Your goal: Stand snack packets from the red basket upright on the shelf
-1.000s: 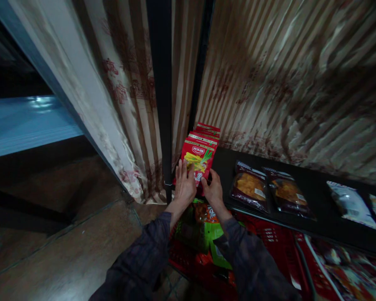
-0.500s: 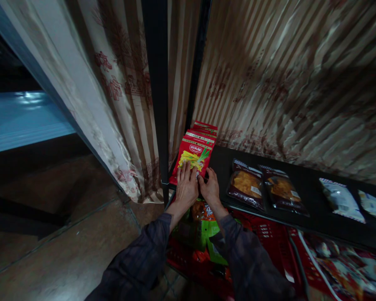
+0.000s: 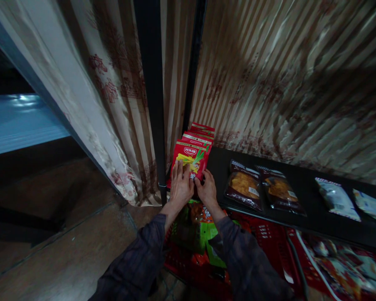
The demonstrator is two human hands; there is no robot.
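Several red snack packets [image 3: 203, 128] are stacked and overlapping at the left end of the black shelf. On top lies a red packet [image 3: 184, 158] with yellow strips and green stalks printed on it. My left hand [image 3: 181, 184] rests on its lower front with the fingers stretched flat. At its lower right corner my right hand [image 3: 207, 188] is curled, thumb and fingers closed on the edge. The lower edge of that packet is partly hidden by my hands.
Dark packets with brown food [image 3: 243, 184] lie further right on the shelf [image 3: 221, 161], then pale packets [image 3: 336, 198]. Below are red baskets [image 3: 269, 238] with bagged goods. A black post [image 3: 152, 92] and curtains [image 3: 113, 104] stand at the left and back.
The top packet has slid slightly toward me and left, showing more of the packet beneath. Both hands have moved with it. The view has shifted a little.
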